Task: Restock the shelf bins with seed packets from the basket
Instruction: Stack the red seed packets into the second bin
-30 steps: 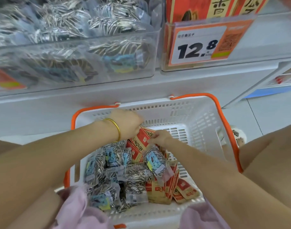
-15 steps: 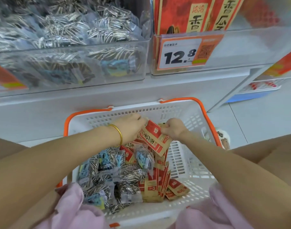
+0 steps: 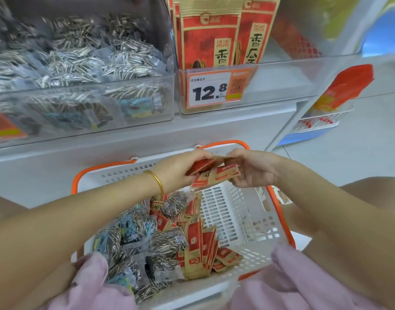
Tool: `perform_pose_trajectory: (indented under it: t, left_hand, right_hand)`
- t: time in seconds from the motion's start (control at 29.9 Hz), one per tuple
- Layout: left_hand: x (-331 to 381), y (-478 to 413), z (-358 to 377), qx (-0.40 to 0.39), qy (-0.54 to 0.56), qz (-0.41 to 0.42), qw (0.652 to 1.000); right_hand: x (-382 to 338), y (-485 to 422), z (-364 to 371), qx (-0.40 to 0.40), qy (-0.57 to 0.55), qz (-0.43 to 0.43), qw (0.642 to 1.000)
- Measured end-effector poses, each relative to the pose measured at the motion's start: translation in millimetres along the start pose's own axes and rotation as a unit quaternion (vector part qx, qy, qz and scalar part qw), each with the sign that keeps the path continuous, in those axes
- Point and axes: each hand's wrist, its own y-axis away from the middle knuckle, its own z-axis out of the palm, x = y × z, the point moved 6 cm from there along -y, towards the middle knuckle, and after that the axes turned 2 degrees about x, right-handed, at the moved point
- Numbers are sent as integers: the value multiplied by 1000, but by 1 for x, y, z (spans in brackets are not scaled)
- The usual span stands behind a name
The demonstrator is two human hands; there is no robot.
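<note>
White basket, orange rim; red-tan packets; gold bangle.

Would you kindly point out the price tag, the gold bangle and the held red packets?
price tag [image 3: 208, 92]: head view, its white number panel.
gold bangle [image 3: 158, 182]: head view, band at the wrist.
held red packets [image 3: 216, 174]: head view, the front packet's face.

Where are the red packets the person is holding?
Centre of the head view: the red packets are gripped between the left hand and right hand, above the far rim of the basket, below the 12.8 price tag.
</note>
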Motion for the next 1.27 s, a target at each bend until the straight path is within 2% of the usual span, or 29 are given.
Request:
perform_pose_trajectory:
  t: [0.1, 0.17, 0.3, 0.4, 0.5, 0.57, 0.64, 0.7, 0.77, 0.84, 0.87, 0.9, 0.94, 1.0, 1.14, 1.24, 1.27]
  left_hand:
    - [-16, 3, -3, -4, 181, -150, 972]
    - [-20, 8, -1, -5, 287, -199, 937]
    - [-15, 14, 6, -6, 459, -240, 856]
    - [-6, 12, 11, -14, 508, -229, 830]
    - [4, 10, 15, -43, 514, -191, 835]
    - [9, 9, 16, -44, 451, -172, 875]
    - [12, 9, 14, -9, 383, -171, 908]
    - [16, 8, 6, 43, 357, -175, 917]
    - [22, 6, -4, 62, 331, -164, 927]
    - [27, 4, -15, 59, 314, -150, 936]
    - [30, 3, -20, 53, 310, -144, 938]
    - [36, 2, -25, 43, 308, -135, 941]
    - [42, 1, -30, 34, 310, -120, 942]
    - [55, -4, -42, 24, 328, -91, 940]
    - [91, -23, -69, -19, 352, -67, 933]
    - [124, -40, -96, -43, 340, -39, 939]
    - [135, -45, -109, -27, 326, -23, 945]
  right_hand:
    - [7, -1, -10, -7, -109, 35, 993]
    - [11, -4, -14, 2, -138, 46, 989]
    - [25, -7, -10, 10, -152, 93, 984]
    - [42, -9, -5, 17, -134, 150, 979]
    - [53, -13, 4, 7, -122, 177, 977]
    - [57, -15, 13, 0, -134, 178, 975]
    - [56, -13, 22, -12, -139, 172, 975]
    - [53, -6, 27, -21, -108, 164, 980]
    - [42, -2, 17, 29, 36, 88, 995]
    - [16, 9, 3, 116, 200, -71, 970]
    - [2, 19, -1, 137, 227, -154, 952]
    - [-8, 28, -3, 122, 219, -217, 943]
    - [-16, 39, 0, 61, 191, -267, 943]
    - [-22, 59, 4, -50, 179, -315, 931]
    - [-45, 93, -3, -94, 191, -394, 894]
    - [-71, 117, -7, -157, 108, -433, 881]
    - [-84, 126, -12, -158, 74, -448, 877]
